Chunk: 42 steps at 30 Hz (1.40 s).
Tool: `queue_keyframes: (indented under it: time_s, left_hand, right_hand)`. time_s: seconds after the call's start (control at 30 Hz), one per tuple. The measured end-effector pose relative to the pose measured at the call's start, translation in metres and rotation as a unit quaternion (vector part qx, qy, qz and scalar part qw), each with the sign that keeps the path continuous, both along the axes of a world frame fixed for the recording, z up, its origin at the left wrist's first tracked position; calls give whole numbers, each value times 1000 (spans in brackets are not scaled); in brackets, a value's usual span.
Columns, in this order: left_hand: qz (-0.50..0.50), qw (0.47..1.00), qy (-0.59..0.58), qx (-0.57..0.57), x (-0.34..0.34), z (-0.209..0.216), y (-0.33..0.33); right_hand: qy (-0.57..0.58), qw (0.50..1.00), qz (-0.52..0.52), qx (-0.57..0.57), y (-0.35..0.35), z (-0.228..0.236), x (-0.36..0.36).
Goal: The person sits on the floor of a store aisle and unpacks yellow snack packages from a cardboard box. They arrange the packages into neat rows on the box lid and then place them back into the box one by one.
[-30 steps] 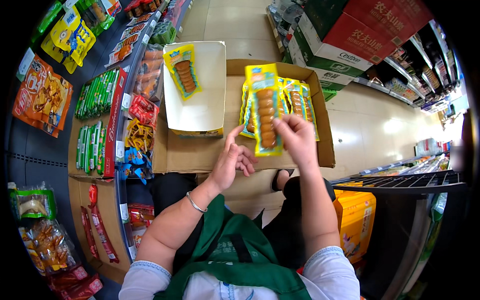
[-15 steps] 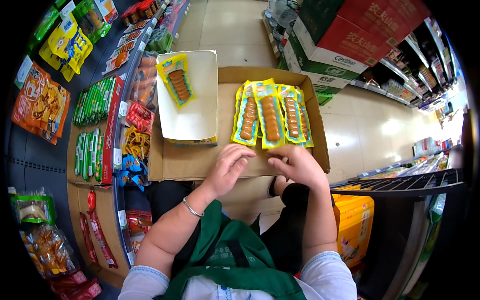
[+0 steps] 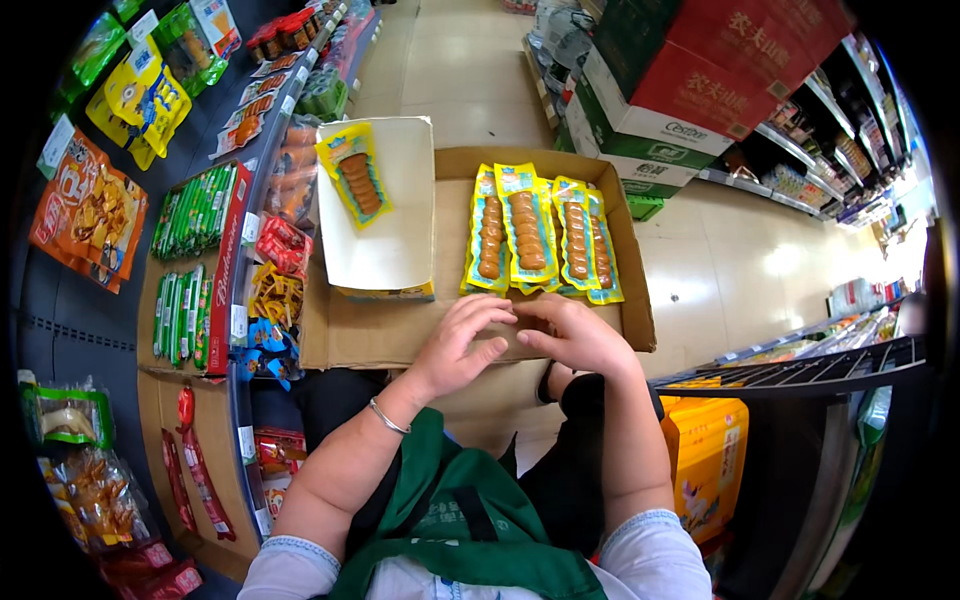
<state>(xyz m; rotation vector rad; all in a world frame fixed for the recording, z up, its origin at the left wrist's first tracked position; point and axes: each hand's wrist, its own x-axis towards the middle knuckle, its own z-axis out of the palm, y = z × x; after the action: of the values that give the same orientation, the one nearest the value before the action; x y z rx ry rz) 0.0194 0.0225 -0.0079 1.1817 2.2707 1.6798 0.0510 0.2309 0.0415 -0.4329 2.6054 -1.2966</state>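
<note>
Several yellow-edged clear packets (image 3: pixel 526 225), each showing a row of brown rounded pieces, lie overlapping in the right half of a shallow cardboard tray (image 3: pixel 375 336). Just below them, at the tray's near edge, are both hands, fingertips close together. My left hand (image 3: pixel 462 340) is open with its fingers stretched out and thumb apart, holding nothing. My right hand (image 3: pixel 580 335) has slightly bent fingers and a thumb held apart; nothing shows in it. A white-lined open box (image 3: pixel 405 250) stands in the tray's left half, and one similar packet (image 3: pixel 358 178) lies inside it.
On the left, a shelf holds a red box (image 3: pixel 228 270) of green-wrapped sticks and small colourful packs (image 3: pixel 276 290). Stacked cartons (image 3: pixel 670 110) stand at the far right. A black wire rack (image 3: pixel 800 368) and a yellow box (image 3: pixel 708 455) are near my right side.
My right hand has moved left toward my left hand, and its fingers have loosened. The front packet now sits slightly farther left and away from me. The whole view has shifted a little.
</note>
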Motion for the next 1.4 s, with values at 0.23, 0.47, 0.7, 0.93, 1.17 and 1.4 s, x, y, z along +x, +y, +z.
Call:
queue_keyframes:
  time_s: [0.23, 0.47, 0.7, 0.93, 1.17, 1.4]
  left_hand:
    - [56, 997, -56, 23, 4, 3, -6]
    - [107, 989, -90, 54, 0, 6, -12]
    - [74, 975, -191, 90, -2, 0, -17]
    - [88, 970, -205, 93, -10, 1, -22]
    - [120, 937, -268, 188, -20, -22, -15]
    - [-129, 833, -456, 287, 1, 15, -22]
  right_hand:
    - [-20, 995, -47, -89, -29, 34, 1]
    - [355, 934, -48, 9, -115, 92, -73]
    - [538, 809, -80, 223, -164, 78, -165]
    - [540, 816, -28, 203, -165, 76, -142]
    - [473, 858, -168, -106, -137, 96, -85]
    - [259, 821, -292, -416, -45, 64, -28]
